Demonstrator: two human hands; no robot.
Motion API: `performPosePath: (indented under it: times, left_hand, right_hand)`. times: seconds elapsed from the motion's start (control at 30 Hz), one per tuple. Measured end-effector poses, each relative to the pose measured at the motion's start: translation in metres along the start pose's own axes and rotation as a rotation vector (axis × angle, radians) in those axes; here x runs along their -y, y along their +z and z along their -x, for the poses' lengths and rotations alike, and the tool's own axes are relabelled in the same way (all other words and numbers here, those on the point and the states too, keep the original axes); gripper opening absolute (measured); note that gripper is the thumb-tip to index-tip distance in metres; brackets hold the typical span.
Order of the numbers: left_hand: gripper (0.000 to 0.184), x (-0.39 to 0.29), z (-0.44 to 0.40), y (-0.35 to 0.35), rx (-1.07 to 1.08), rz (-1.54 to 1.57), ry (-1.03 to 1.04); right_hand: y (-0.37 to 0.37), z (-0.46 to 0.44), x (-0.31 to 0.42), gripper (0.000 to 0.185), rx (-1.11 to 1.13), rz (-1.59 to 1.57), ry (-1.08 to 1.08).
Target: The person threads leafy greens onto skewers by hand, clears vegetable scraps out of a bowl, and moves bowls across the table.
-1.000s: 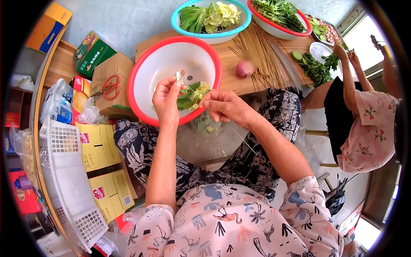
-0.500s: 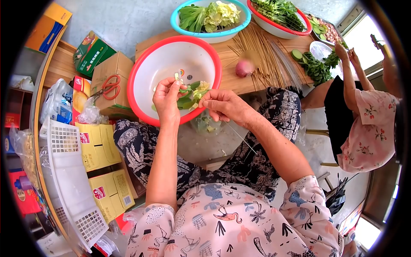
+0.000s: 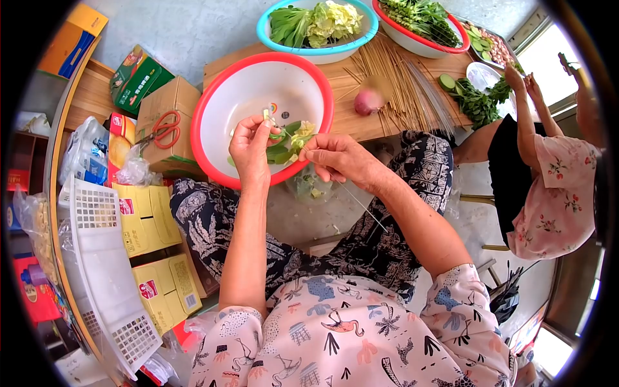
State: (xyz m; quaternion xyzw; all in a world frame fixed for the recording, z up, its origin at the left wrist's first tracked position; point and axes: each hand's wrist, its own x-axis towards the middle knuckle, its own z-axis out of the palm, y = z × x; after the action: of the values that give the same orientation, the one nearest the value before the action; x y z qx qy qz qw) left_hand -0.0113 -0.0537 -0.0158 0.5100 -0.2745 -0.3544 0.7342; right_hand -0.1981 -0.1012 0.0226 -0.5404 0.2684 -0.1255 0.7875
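In the head view my left hand [image 3: 250, 149] is over the near part of a white basin with a red rim [image 3: 198, 122]. Its fingers pinch a small pale-green vegetable piece [image 3: 267, 116]. To its right, by the basin's near edge, my right hand [image 3: 342, 160] closes around a thin skewer [image 3: 365, 209], whose lower end slants down toward my right knee. Between my hands are green leaves [image 3: 281, 153] and a pale yellowish leaf piece [image 3: 302, 134]; whether they are on the skewer or lie in the basin I cannot tell.
On the wooden table lie many loose skewers [image 3: 403, 84] and a red onion [image 3: 369, 102]. Behind stand a blue-rimmed basin [image 3: 263, 29] and a red-rimmed basin [image 3: 465, 40] of greens. Scissors [image 3: 169, 130] rest at a cardboard box [image 3: 182, 97]. Another person [image 3: 554, 193] sits at right.
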Motion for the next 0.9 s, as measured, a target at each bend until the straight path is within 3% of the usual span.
performPosePath:
  times: [0.67, 0.9]
  left_hand:
    - [0.008, -0.002, 0.0, -0.012, 0.039, -0.227, 0.172]
    - [0.014, 0.009, 0.009, -0.004, 0.134, -0.251, 0.273]
  right_hand:
    - [-0.002, 0.002, -0.002, 0.015, 0.029, -0.015, 0.01]
    - [-0.003, -0.004, -0.003, 0.016, 0.043, -0.166, -0.011]
